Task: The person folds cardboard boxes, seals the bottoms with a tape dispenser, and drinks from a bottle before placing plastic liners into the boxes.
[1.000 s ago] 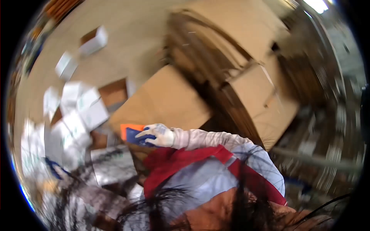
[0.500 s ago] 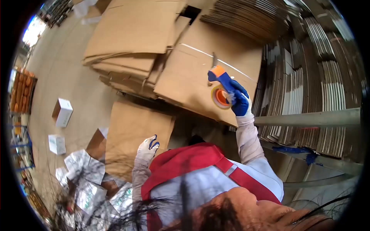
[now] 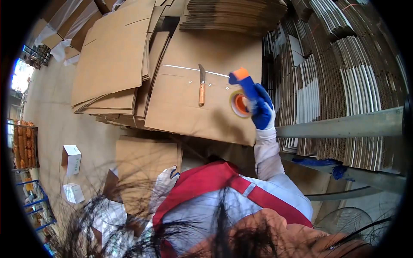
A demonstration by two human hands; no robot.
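My right hand [image 3: 263, 111], in a blue-palmed glove, is wrapped round the handle of a blue and orange tape dispenser [image 3: 246, 84]. The dispenser carries a roll of tape [image 3: 233, 103] on an orange hub. It is held above a flat cardboard sheet [image 3: 180, 107]. A knife [image 3: 201, 86] with a wooden handle lies on that sheet, left of the dispenser. My left hand [image 3: 165, 178], in a white and blue glove, hangs low near a lower cardboard stack [image 3: 146, 155]. Its fingers are loosely apart with nothing seen in them; hair partly covers this hand.
Flattened cartons [image 3: 112, 56] are piled at the left of the work surface, with another stack [image 3: 232, 17] at the back. Folded cardboard fills the rack on the right, behind a metal rail [image 3: 340, 124]. Small white boxes [image 3: 71, 160] stand on the floor at left.
The view has shifted, so the cardboard sits further left and the knife shows whole beside the dispenser. My right hand still grips the dispenser. My left hand remains low near the lower stack.
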